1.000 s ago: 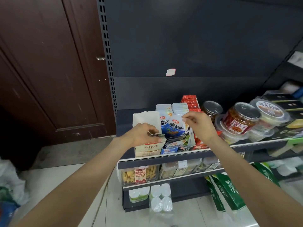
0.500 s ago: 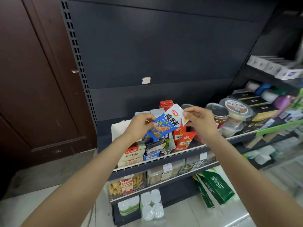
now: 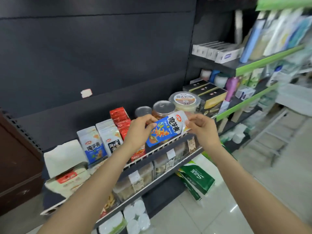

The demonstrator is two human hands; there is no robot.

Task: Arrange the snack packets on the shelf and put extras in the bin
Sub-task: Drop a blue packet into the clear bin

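Note:
A blue and white snack packet (image 3: 166, 129) hangs tilted in the air above the front rail of the dark shelf (image 3: 162, 146). My left hand (image 3: 139, 132) pinches its left edge and my right hand (image 3: 201, 128) pinches its right end. On the shelf to the left stand a row of blue and white packets (image 3: 94, 144), a row of black and white packets (image 3: 112, 138) and a row of red packets (image 3: 120, 119). No bin is in view.
A cream carton (image 3: 67, 171) sits at the shelf's left end. Jars (image 3: 163, 107) and a lidded tub (image 3: 184, 100) stand behind my hands. A lower shelf holds clear boxes (image 3: 145, 174). Green packs (image 3: 196, 179) and tissue rolls (image 3: 136, 217) lie on the floor. Green-edged shelves (image 3: 263, 60) stand at right.
Both hands have lifted the blue and white packet out of its row and carried it rightward. The view has swung to the right, bringing the green-edged shelves into sight.

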